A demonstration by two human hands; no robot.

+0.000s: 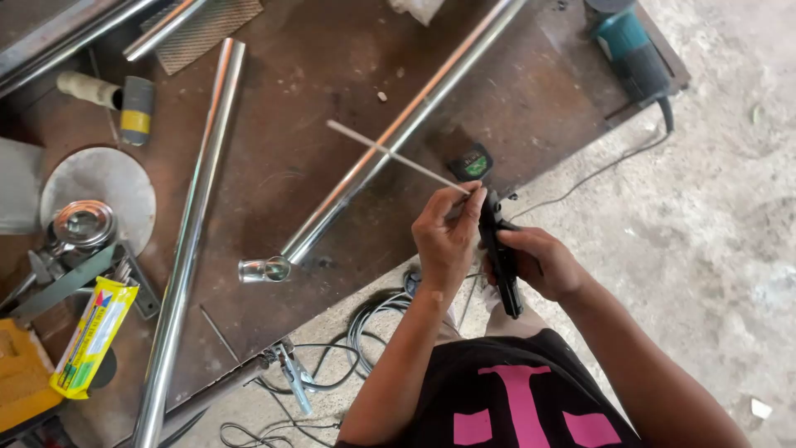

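Pipes: while we look down, a long pipe [186, 249] and another pipe [398, 133] lie at ten o'clock.
Left hand [445, 236]: we pinch a thin rod [398, 155].
Right hand [539, 261]: we grip a black holder [497, 257] at three o'clock.

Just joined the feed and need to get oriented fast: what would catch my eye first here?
First, the two hands at centre: the left hand pinches a thin welding rod whose near end meets the black electrode holder gripped by the right hand. Next, two shiny steel pipes on the rusty table: the long pipe at left, the diagonal pipe under the rod. A teal grinder lies top right.
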